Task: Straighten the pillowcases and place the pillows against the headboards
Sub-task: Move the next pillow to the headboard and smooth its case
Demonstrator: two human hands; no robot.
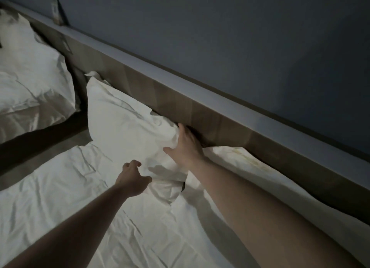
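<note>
The near pillow [128,127] lies flat at the head of the bed, its far edge along the wooden headboard [180,99]; it looks soft and light, its loose white case prone to bunching, so the corners are the best places to hold. The right hand [186,147] reaches to the corner by the headboard, fingers spread over the fabric, seemingly pressing rather than clasping in this dim light. The left hand [133,177] hovers by the near corner, fingers loosely curled, apparently holding nothing.
</note>
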